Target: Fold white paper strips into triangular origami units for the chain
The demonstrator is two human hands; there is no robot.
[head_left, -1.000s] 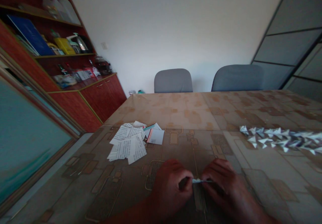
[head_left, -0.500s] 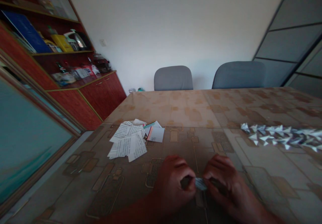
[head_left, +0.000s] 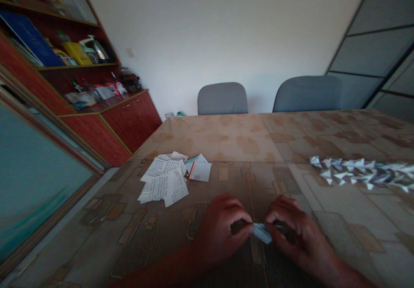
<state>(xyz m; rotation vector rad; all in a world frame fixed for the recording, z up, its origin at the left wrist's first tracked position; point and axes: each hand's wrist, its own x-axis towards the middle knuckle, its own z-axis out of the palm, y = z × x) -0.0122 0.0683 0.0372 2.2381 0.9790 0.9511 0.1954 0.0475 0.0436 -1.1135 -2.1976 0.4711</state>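
A small folded piece of printed paper (head_left: 261,233) is held between both hands, low in the view and right of centre. My left hand (head_left: 224,227) pinches its left end between thumb and fingertips. At its right end, my right hand (head_left: 296,232) grips it the same way. Beyond my left hand lies a loose pile of printed paper pieces (head_left: 164,180), with a pale card (head_left: 200,171) at its right side. Rows of small folded paper pieces (head_left: 362,173) lie on the table at the right.
The table (head_left: 239,137) has a patterned brown cover. Two grey chairs (head_left: 222,99) (head_left: 307,95) stand behind its far edge. A red-brown cabinet (head_left: 129,115) with loaded shelves is at the left, beside a teal panel (head_left: 35,184).
The paper between my hands is tilted differently, and more of it shows. My right hand has shifted slightly right and up. The pile and folded rows stay in place.
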